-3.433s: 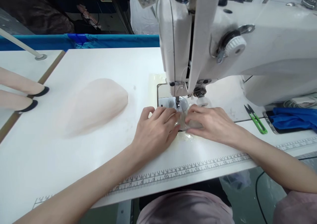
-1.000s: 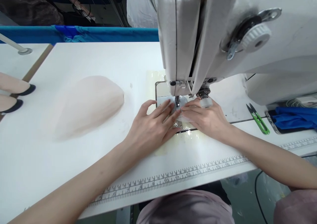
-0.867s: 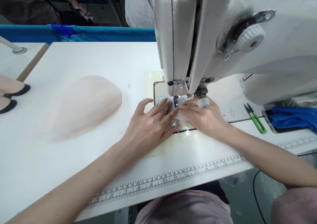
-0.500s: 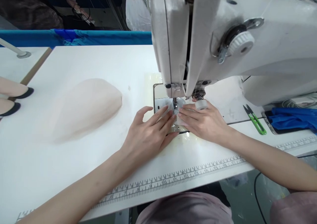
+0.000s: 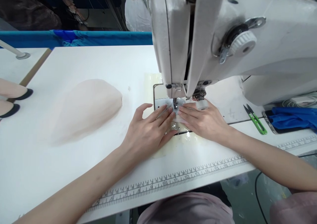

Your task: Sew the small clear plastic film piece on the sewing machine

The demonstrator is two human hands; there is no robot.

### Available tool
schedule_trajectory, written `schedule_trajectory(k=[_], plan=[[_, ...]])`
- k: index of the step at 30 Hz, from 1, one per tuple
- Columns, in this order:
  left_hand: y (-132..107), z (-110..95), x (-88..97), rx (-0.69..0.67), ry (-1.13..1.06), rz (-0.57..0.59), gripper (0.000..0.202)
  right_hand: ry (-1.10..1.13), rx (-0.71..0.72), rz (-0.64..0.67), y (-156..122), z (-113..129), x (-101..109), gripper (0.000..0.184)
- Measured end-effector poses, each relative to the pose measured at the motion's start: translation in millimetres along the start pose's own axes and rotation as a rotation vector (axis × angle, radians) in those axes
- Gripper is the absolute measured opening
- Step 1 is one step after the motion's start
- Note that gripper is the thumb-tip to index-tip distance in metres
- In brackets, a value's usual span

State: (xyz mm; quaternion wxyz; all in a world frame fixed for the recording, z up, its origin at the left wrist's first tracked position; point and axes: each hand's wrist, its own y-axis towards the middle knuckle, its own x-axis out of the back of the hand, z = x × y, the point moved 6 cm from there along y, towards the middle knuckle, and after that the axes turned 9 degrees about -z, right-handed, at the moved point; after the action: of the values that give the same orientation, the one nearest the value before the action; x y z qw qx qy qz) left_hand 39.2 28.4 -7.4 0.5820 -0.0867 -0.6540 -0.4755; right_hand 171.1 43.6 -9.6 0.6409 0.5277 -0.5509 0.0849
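Observation:
A white sewing machine stands on the white table. My left hand lies flat, fingers stretched toward the needle and presser foot. My right hand lies flat opposite it, fingertips almost meeting the left ones. Both press a small sheer, pale piece of fabric onto the metal needle plate. Most of that piece is hidden under the fingers.
A heap of pale pink sheer fabric lies left of my hands. Green thread snips and blue cloth lie at the right. A printed ruler runs along the near table edge. Two skin-coloured forms with black tips lie at far left.
Over the frames both hands slid a little farther in toward the needle, keeping the small piece pressed flat. The view shifted slightly.

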Motion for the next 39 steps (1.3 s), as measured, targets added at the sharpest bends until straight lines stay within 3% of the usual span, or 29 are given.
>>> schedule_trajectory(k=[7, 16, 26, 30, 33, 36, 39], plan=[[2, 0, 0.6, -0.013, 0.045, -0.074, 0.033, -0.023, -0.009, -0.006, 0, -2, -2, 0.028], [4, 1, -1.6, -0.006, 0.037, -0.049, 0.037, -0.06, -0.006, -0.049, 1, -4, -2, 0.027], [3, -4, 0.3, -0.027, 0.119, -0.074, 0.034, -0.029, -0.053, -0.016, 2, -9, -2, 0.038], [3, -5, 1.6, -0.04, 0.142, -0.104, 0.031, -0.123, -0.131, 0.052, 5, -19, -3, 0.031], [0, 10, 5.7, 0.047, 0.162, -0.081, 0.034, -0.122, -0.135, 0.093, 6, -21, 2, 0.034], [-3, 29, 17.8, 0.191, 0.282, -0.089, 0.031, -0.089, -0.119, 0.039, 7, -20, 12, 0.034], [0, 18, 28.5, 0.101, 0.264, -0.183, 0.032, -0.144, -0.078, 0.081, 5, -20, 11, 0.028]])
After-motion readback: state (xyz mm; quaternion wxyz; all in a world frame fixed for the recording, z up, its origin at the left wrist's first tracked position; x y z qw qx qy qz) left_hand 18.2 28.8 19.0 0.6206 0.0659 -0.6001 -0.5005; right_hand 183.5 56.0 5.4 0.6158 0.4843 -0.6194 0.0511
